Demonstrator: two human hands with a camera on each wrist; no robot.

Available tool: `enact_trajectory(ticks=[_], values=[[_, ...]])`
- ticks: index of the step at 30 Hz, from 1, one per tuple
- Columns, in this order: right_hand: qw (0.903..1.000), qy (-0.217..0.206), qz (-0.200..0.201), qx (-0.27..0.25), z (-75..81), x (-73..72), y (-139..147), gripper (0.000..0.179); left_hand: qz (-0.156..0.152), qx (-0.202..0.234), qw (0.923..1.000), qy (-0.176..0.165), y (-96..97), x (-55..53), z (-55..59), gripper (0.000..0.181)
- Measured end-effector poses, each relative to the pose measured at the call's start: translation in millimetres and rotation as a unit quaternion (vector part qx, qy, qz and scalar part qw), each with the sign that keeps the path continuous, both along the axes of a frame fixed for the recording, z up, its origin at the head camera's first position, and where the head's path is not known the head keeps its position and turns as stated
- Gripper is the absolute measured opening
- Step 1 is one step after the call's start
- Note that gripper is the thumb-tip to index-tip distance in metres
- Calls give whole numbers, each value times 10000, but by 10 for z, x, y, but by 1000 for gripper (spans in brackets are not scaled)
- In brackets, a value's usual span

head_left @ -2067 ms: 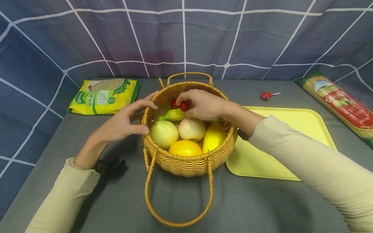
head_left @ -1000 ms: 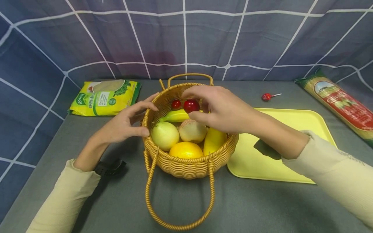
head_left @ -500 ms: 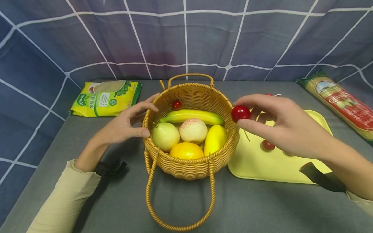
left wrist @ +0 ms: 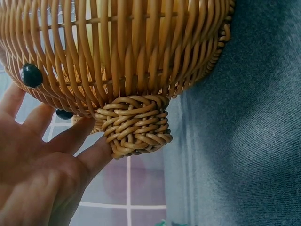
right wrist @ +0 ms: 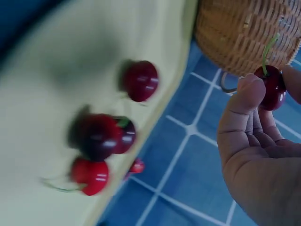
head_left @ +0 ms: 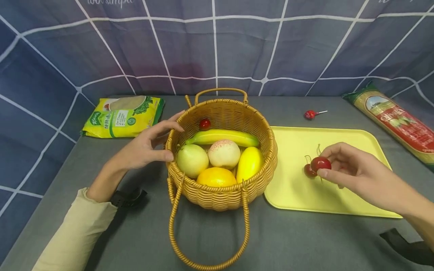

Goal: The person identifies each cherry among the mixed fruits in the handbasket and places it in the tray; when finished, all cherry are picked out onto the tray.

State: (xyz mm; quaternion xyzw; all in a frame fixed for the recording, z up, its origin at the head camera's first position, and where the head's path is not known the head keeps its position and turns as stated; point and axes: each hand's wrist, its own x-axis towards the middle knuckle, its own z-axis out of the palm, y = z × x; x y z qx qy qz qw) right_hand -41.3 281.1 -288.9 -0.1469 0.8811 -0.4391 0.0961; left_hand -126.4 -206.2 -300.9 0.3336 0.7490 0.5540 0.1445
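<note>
In the head view my right hand [head_left: 367, 173] pinches a dark red cherry [head_left: 320, 164] between thumb and fingertips over the yellow tray [head_left: 288, 194]. The right wrist view shows the pinched cherry [right wrist: 273, 92] with its green stem, and several more cherries [right wrist: 141, 81] lying on the tray. My left hand [head_left: 142, 148] rests against the left side of the wicker basket [head_left: 217, 198], index finger over the rim. Its fingers are spread along the weave in the left wrist view. Inside the basket lie a cherry [head_left: 205, 124], banana [head_left: 227, 137], pear [head_left: 192, 161], peach [head_left: 224, 153], lemon [head_left: 216, 177] and mango [head_left: 250, 163].
A yellow Knorr bag [head_left: 123, 116] lies behind my left hand. Beyond the tray is a red lollipop [head_left: 310, 114], with an Olivera pasta packet [head_left: 400, 120] at far right. The basket's front handle [head_left: 208, 265] hangs toward me; a blue checked cloth [head_left: 237, 45] stands behind.
My right hand lifted a cherry out of the basket and carried it right, over the tray. Another cherry stays in the basket. My left hand has kept its place at the rim.
</note>
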Motion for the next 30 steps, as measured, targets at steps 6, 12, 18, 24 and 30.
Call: enact_trajectory(ticks=[6, 12, 18, 24, 30], values=[[9970, 49, -279, 720, -198, 61, 124, 25, -17, 34, 10000, -23, 0, 4, -2, 58], [9922, 449, -212, 1147, -328, 60, 219, 19, -27, -71, 10000, 8, -6, 4, 15, 59], [9850, 691, -242, 1564, -431, 50, 298, 24, -7, -179, 9998, 35, 2, -1, 38, 60], [9827, 461, -285, 1769, -483, 47, 330, 30, 26, -117, 9999, 5, -7, -5, 15, 58], [9804, 499, -282, 1883, -537, 61, 356, 34, -16, -126, 9999, 20, -3, -12, 12, 56]])
